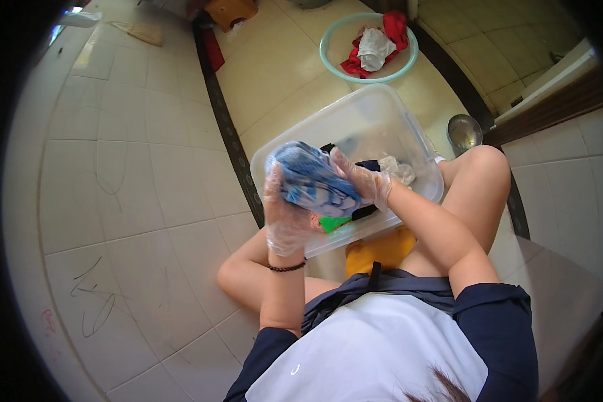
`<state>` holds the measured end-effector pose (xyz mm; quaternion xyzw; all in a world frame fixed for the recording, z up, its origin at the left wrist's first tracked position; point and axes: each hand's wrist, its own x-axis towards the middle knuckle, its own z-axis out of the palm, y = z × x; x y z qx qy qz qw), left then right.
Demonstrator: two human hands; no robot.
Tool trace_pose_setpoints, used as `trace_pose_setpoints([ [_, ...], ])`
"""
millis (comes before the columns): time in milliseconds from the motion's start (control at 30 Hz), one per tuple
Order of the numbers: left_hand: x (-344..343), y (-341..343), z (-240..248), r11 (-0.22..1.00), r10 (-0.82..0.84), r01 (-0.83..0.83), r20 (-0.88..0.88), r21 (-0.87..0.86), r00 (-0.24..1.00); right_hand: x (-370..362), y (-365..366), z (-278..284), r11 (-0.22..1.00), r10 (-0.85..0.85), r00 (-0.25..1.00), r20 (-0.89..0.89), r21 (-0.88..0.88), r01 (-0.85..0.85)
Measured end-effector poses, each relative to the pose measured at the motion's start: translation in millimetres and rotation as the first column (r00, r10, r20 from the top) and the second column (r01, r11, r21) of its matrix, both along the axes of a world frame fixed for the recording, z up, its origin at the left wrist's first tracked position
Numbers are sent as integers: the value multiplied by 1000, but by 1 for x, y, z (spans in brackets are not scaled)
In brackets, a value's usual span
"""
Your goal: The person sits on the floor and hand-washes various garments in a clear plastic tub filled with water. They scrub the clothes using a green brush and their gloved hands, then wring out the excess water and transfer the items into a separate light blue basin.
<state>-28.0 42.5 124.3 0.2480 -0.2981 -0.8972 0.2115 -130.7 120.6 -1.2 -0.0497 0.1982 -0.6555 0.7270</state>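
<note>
A bunched blue and white patterned cloth is held up between my two hands, above a see-through plastic tub. My left hand, in a thin see-through glove, grips the cloth's left and lower side. On its right side my right hand, gloved the same way, is closed with the thumb on top. Inside the tub lie a crumpled white cloth, dark fabric pieces and a bright green item whose kind I cannot make out. My hands and the cloth hide part of the tub's contents.
Beyond the tub, a pale blue round basin holds red and white clothes. A metal bowl stands right of the tub. An orange stool is at the far end. A tiled wall rises on the left.
</note>
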Motion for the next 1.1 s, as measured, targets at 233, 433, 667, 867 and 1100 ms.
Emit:
trace_pose_setpoints([
  [233,32,-99,-61,761,395,-154,262,-631,881,-17,5,-26,964,190,384,-904,98,-246],
  [433,41,-73,-126,965,96,-16,296,-262,950,-7,1,-11,963,36,782,-622,231,140],
  [667,28,-13,-197,950,-126,17,333,312,934,24,1,-13,910,291,753,-591,415,-26],
  [867,0,-48,-173,898,-151,126,24,422,988,7,40,38,926,352,367,-861,264,-270],
  [1100,31,-110,-178,963,189,-164,-104,213,976,-9,41,11,989,93,718,-690,150,16],
])
